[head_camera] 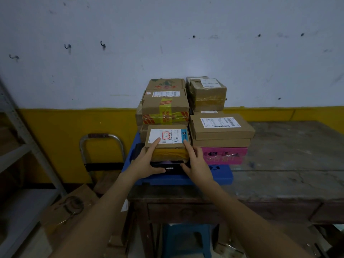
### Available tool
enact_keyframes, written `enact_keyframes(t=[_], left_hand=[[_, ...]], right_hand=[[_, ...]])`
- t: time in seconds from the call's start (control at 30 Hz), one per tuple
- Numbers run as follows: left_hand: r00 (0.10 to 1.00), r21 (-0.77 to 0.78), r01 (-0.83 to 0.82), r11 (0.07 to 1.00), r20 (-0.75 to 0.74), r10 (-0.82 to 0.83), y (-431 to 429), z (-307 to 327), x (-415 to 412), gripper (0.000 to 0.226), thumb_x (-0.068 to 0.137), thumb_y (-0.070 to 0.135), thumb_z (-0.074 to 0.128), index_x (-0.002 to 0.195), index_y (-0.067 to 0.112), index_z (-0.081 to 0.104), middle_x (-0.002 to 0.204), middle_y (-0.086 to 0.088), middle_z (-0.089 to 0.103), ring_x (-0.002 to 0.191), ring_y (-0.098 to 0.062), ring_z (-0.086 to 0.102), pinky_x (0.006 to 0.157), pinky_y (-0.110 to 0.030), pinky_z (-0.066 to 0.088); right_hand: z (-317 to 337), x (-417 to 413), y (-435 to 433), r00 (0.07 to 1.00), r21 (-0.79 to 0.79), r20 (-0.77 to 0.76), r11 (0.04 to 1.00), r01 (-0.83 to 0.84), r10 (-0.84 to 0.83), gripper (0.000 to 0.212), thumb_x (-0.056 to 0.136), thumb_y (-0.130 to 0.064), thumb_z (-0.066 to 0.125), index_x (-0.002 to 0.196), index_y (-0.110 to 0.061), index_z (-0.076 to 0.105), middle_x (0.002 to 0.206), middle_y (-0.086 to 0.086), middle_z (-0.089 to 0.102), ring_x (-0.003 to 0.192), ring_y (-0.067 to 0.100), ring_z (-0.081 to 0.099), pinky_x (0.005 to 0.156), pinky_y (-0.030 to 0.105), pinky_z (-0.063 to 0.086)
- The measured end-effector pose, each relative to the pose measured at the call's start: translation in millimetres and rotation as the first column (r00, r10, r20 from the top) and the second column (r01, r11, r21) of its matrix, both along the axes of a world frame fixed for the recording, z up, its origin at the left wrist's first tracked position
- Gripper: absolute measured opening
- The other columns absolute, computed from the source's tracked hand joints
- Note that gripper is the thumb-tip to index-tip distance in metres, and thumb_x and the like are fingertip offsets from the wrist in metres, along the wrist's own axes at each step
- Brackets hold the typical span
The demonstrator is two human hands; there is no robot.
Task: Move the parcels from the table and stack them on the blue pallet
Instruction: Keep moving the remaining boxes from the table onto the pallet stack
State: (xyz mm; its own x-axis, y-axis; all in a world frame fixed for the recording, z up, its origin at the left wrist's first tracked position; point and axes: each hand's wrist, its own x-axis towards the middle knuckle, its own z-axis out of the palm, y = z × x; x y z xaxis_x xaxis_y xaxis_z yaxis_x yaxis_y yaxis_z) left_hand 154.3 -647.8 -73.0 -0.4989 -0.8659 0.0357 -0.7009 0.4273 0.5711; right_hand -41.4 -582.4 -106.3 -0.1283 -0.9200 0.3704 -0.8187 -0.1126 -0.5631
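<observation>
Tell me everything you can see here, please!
Brown parcels: at least seven, brown, stacked on the pallet.
Pink parcel: one, pink, bottom right of stack.
Black box: one, black, bottom front of stack.
Pallet: one, blue, on the table.
Table: one, brown, by the wall.
Stool: one, blue, under the table.
Metal handle: one, grey, left of pallet.
Hands: two, bare; left hand and right hand touch the front parcels' sides.

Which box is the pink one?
The pink box at the bottom of the right stack, resting on the blue pallet beneath two brown boxes. Every other parcel is brown or black.
</observation>
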Motion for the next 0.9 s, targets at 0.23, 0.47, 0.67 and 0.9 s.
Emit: enact_keyframes(t=[0.23,0.47,0.67,0.9], left_hand=[[1.0,0.018,-0.008,1.0,0.003,0.008,-1,5,-2,0.107,0.074,0.04,0.074,0.136,0.053,-0.012,0.155,-0.004,0.006,0.14,-0.029,0.02,0.107,-0.054,0.031],[0.973,-0.333,-0.086,0.939,0.174,0.15,0,14,-12,0.093,0.074,0.067,0.057,0.14,0.052,-0.007,0.157,-0.006,-0.011,0.144,-0.028,-0.006,0.111,-0.058,0.005],[0.947,-0.329,-0.019,0.944,0.298,0.123,-12,31,-62,0.08,0.074,0.08,0.037,0.142,0.051,0.005,0.158,0.002,-0.001,0.144,-0.029,-0.003,0.109,-0.062,-0.003],[0.922,-0.284,-0.008,0.959,0.37,0.117,-15,16,-79,0.073,0.076,0.081,0.029,0.141,0.052,0.012,0.158,0.006,-0.001,0.144,-0.029,-0.008,0.106,-0.067,-0.005]], right_hand=[[4,-4,1,0.999,0.02,-0.026,0.999,-0.025,0.026,0.082,0.087,-0.026,0.059,0.145,-0.039,0.002,0.137,0.007,0.026,0.106,0.021,0.049,0.07,0.028,0.051],[26,-44,18,0.989,-0.238,-0.081,0.966,0.104,-0.127,0.087,0.081,-0.042,0.064,0.144,-0.04,0.004,0.146,0.009,0.025,0.13,0.022,0.033,0.091,0.036,0.047],[59,-92,1,0.916,-0.136,-0.267,0.952,0.273,-0.3,0.088,0.076,-0.058,0.061,0.146,-0.032,0.015,0.151,0.015,0.018,0.138,0.033,0.014,0.112,0.049,0.016],[46,-110,-10,0.887,0.056,-0.335,0.933,0.354,-0.317,0.078,0.076,-0.069,0.05,0.142,-0.04,0.019,0.151,0.007,0.013,0.139,0.032,0.0,0.112,0.052,0.0]])
